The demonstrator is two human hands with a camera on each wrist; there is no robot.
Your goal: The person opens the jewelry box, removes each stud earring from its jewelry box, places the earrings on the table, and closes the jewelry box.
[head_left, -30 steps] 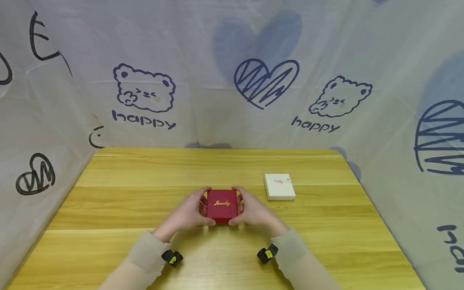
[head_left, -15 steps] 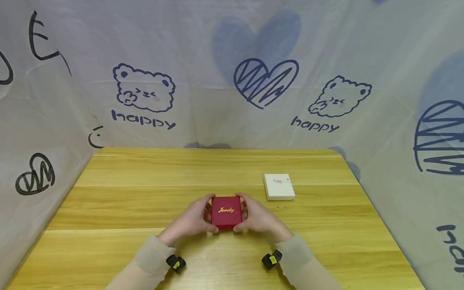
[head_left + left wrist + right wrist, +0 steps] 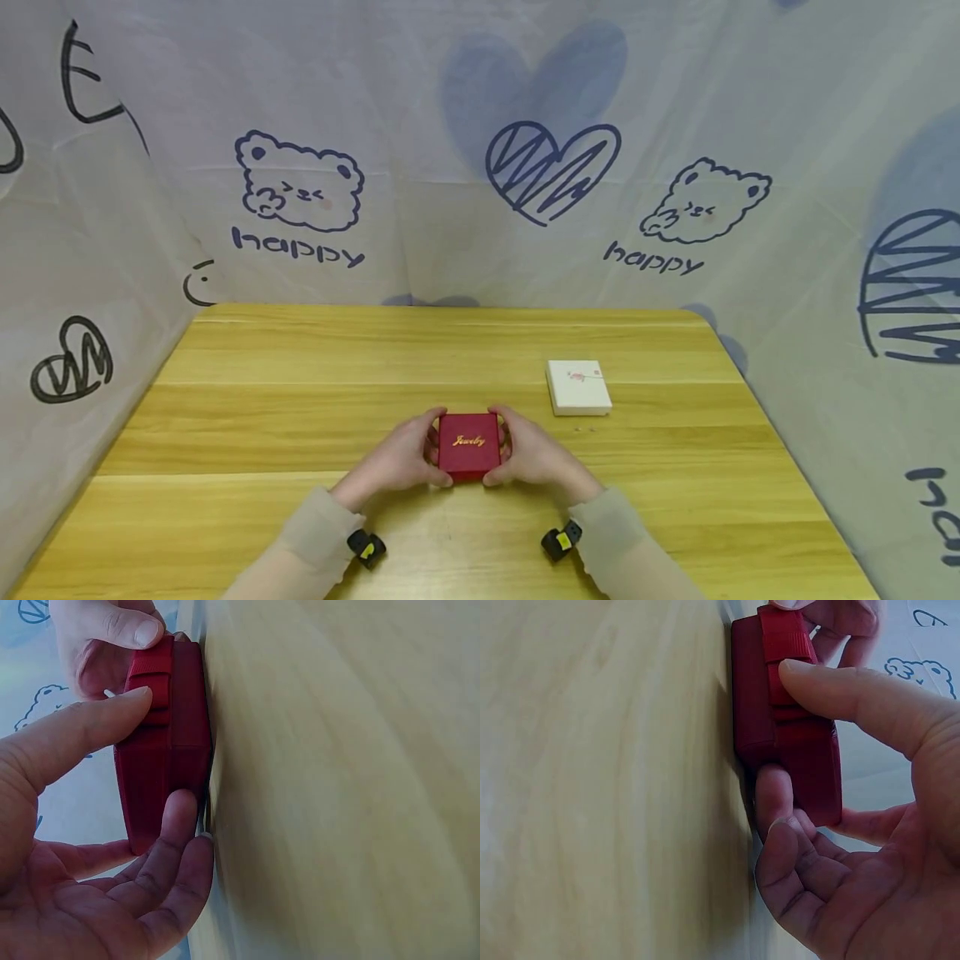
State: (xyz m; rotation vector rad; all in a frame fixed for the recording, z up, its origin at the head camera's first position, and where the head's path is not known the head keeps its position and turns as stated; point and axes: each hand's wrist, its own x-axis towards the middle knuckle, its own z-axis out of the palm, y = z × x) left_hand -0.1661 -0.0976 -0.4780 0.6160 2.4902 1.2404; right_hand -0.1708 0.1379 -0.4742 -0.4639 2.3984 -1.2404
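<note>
As the left hand (image 3: 407, 454) grips the red jewelry box (image 3: 469, 448) at nine o'clock and the right hand (image 3: 531, 452) at three, it is between them, a white box (image 3: 578, 389) at its two o'clock.

Red box (image 3: 469, 455) shifted nearer and slightly rightward, hands (image 3: 408, 454) along with it.

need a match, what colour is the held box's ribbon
The ribbon is red, clearest in the right wrist view.
</note>
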